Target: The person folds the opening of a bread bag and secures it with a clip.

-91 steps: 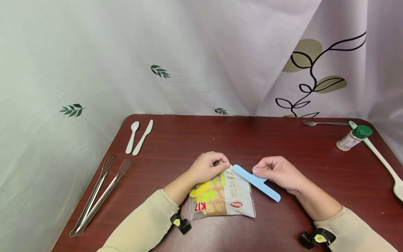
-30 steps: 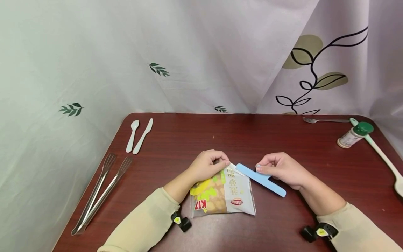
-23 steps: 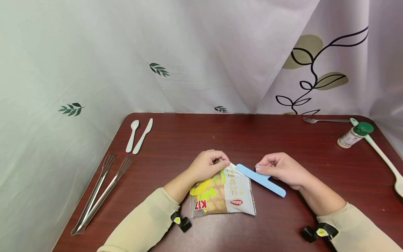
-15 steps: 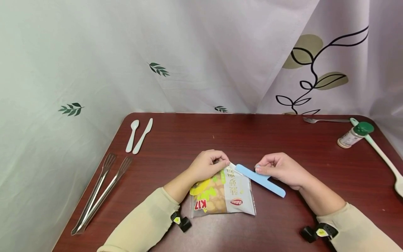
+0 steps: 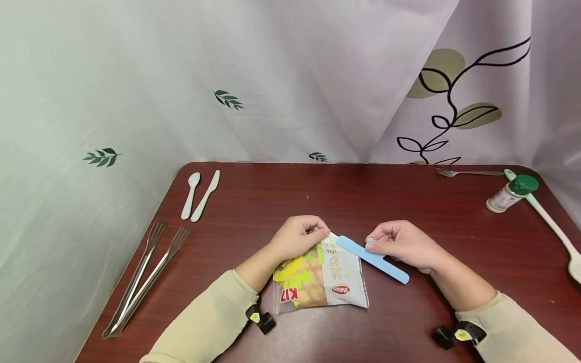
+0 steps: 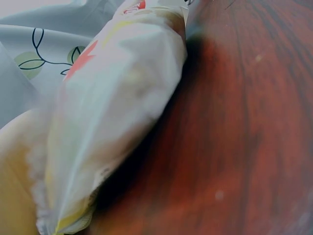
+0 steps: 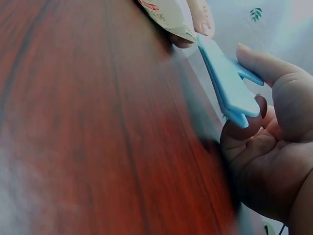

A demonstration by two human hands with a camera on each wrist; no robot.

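Note:
A plastic snack bag (image 5: pixel 313 285), printed yellow, green and white with pale chunks showing, lies in the middle of the table. At its top corner my left hand (image 5: pixel 297 238) pinches the edge between thumb and fingers. My right hand (image 5: pixel 406 245) holds a light-blue bag clip (image 5: pixel 376 259) by its handle tabs. The clip's long bar slants across the bag's top right edge, its far end close to my left fingertips. In the right wrist view, the clip (image 7: pixel 227 81) reaches the edge of the bag (image 7: pixel 171 18). The bag (image 6: pixel 132 83) fills much of the left wrist view.
Metal tongs (image 5: pixel 140 287) lie at the left, below a white spoon (image 5: pixel 190 196) and a white knife (image 5: pixel 207 196). At the right are a green-capped seasoning bottle (image 5: pixel 506 197), a metal fork (image 5: pixel 472 174) and a long-handled spoon (image 5: pixel 551 227). A patterned curtain (image 5: pixel 295 91) hangs behind the table.
Between three seconds and one second ago, the clip shifted right, baring more of the bag's white edge. Since then my right hand has brought it slightly back left. My left hand stays almost still.

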